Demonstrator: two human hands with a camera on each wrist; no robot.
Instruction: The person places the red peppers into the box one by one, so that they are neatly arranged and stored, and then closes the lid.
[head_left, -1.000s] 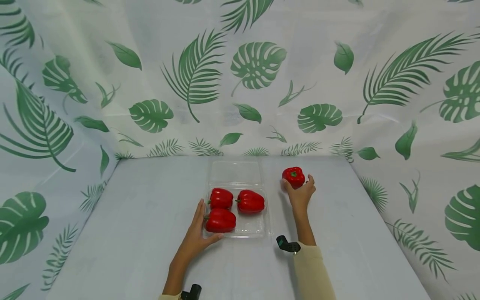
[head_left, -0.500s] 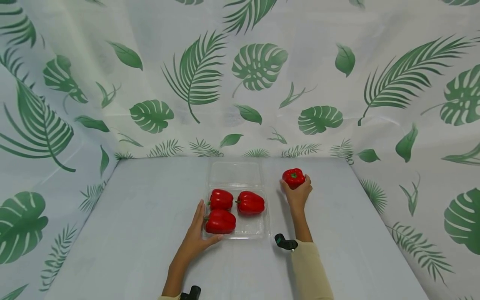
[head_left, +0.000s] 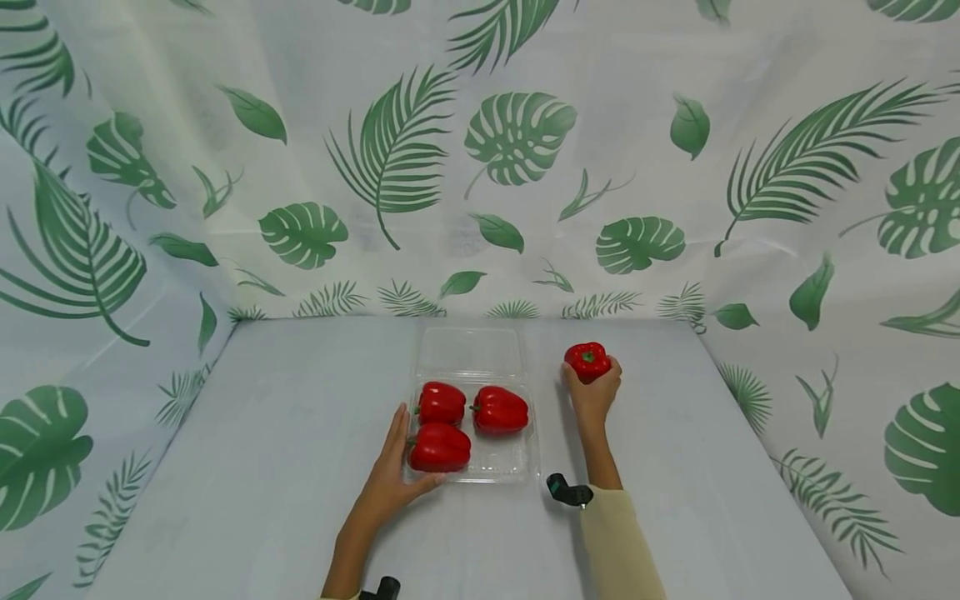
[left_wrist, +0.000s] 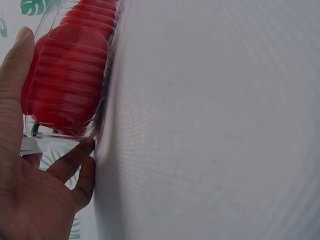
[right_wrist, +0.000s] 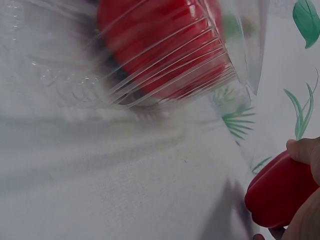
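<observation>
Three red bell peppers lie on their sides in a clear plastic container: one far left, one near left, one on the right. Green stems face left. Container sits on the pale worktop, its clear lid open on the far side.

Left hand: spread at the container's near left corner, fingers fairly straight along the left wall, thumb along the near edge. Left wrist view shows fingertips touching the ribbed plastic.

Right hand: grips a fourth red pepper, thumb on its left side, fingers curled on its right. That pepper is right of the container, toward the far side, stem end up; cannot tell whether its base touches the worktop.

Right arm in a pale yellow sleeve; black device at that wrist. Beyond, white sheeting printed with green leaves.
</observation>
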